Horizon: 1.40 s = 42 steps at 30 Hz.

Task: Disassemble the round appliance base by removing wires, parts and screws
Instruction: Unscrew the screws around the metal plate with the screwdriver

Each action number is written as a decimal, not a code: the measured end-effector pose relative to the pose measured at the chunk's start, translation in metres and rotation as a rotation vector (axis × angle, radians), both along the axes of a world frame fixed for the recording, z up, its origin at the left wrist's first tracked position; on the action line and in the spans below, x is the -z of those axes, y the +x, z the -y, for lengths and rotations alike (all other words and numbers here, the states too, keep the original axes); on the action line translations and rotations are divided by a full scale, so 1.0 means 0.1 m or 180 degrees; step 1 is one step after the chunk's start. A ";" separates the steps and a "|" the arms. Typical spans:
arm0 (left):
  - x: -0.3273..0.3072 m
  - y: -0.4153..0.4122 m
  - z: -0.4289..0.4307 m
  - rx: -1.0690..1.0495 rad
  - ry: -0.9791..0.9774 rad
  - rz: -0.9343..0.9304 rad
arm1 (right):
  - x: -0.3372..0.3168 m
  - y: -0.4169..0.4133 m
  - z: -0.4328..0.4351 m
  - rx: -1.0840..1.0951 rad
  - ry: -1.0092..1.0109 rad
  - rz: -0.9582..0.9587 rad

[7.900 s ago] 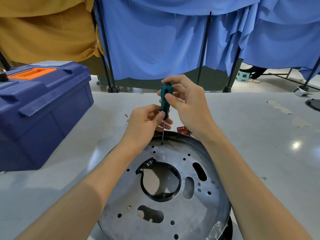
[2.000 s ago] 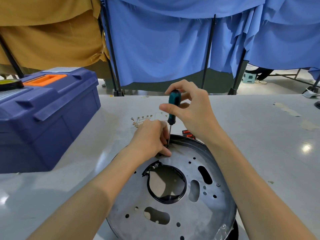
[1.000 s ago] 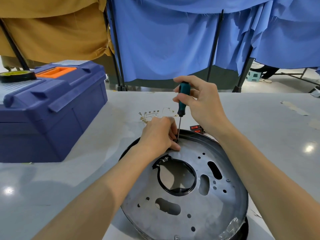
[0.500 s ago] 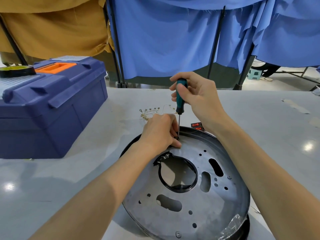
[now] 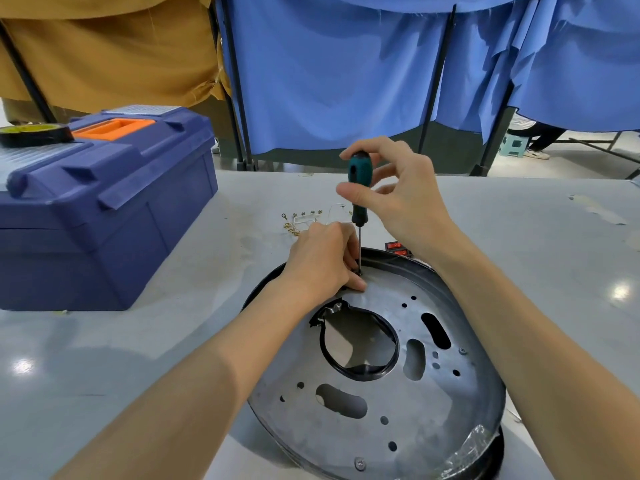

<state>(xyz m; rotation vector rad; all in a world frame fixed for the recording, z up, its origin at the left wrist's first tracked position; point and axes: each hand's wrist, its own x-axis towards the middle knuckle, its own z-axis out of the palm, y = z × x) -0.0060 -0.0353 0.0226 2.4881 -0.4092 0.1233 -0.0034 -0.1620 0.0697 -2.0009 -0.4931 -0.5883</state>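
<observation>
Blue curtains (image 5: 329, 81) on black poles close off the back of the room, with a mustard cloth (image 5: 104, 53) to their left. In front of them is a wide grey surface (image 5: 104, 358).

The round appliance base (image 5: 415, 393) lies metal face up toward the near right of the surface, with a black ring (image 5: 360, 341) lining its centre hole.

What matters here is the screwdriver (image 5: 359, 216). It stands almost dead upright, with its tip planted on the plate near the base's far edge. The right grip (image 5: 398, 199) sits straight above that spot, thumb and fingertips pinching the teal handle. The left grip (image 5: 322, 265) is curled at the foot of the shaft with the thumb on the plate. Looks like it's steadying the tip, but the fingers hide whatever's there, so can't tell if it's actually holding anything.

Next move is probably a twist about that vertical axis. Any lean and the tip likely slips off.

At least two screws are left in the plate, one (image 5: 360, 464) at the near edge and one (image 5: 462, 350) toward the right.

Loose wire terminals (image 5: 301, 220) lie beyond the base, and red switches (image 5: 396, 247) sit just behind its far rim. A blue toolbox (image 5: 104, 209) stands at the left edge with a tape roll (image 5: 34, 135) on top.
</observation>
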 end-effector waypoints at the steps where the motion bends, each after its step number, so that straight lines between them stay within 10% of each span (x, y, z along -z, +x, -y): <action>1: 0.00 0.00 0.00 0.0004 0.0002 -0.0002 | -0.01 0.01 0.01 0.0036 0.0063 0.0032; 42: -0.01 0.01 0.02 -0.0011 0.0107 -0.0020 | -0.01 0.02 0.06 0.0006 0.0180 -0.0018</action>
